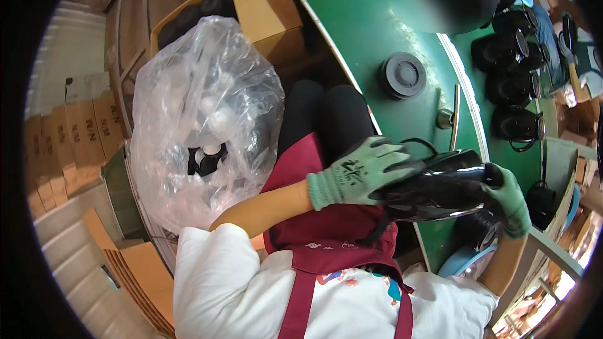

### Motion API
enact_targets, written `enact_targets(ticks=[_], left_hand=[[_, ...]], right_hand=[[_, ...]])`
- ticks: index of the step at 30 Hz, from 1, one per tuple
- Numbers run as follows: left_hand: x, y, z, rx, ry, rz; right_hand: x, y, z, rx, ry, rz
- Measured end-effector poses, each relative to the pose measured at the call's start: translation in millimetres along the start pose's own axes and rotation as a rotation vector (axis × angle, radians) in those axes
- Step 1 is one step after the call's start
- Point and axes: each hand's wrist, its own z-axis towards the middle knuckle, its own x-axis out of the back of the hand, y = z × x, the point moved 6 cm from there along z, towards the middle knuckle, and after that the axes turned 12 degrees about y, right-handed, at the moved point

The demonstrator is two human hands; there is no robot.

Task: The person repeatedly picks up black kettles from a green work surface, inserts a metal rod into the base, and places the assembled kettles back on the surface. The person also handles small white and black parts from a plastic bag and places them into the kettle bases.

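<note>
A glossy black jug (pixel 440 185) lies on its side between my two gloved hands, above the near edge of the green bench. My left hand (pixel 370 176), in a light green glove with dark fingertips, is closed over its left end. My right hand (pixel 510 204), gloved the same way, grips the right end, with some of its fingers hidden by the jug. A thin black loop (pixel 419 143) shows just behind the jug. On the bench beyond it lies a round dark grey disc (pixel 403 75). A metal piece with an upright bar (pixel 453 116) stands to the disc's right.
Several black jugs (pixel 512 91) stand in a row along the bench's right side. A large clear plastic bag (pixel 207 100) with white and black pieces fills the left, beside an open cardboard box (pixel 267 6). Cartons (pixel 81 144) are stacked farther left. Another person (pixel 581 66) is at the far right.
</note>
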Motion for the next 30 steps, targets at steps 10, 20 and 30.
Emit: enact_targets(ticks=[10, 20, 30], left_hand=[[34, -33, -167, 0.804, 0.681, -0.691], [49, -40, -189, 0.923, 0.737, -1.02], [62, -42, -163, 0.905, 0.575, -1.042]], right_hand=[[-123, -97, 121, 0.216, -0.076, 0.158], [-161, -44, 213, 0.649, 0.757, -0.511], [-194, -83, 5, 0.834, -0.159, 0.578]])
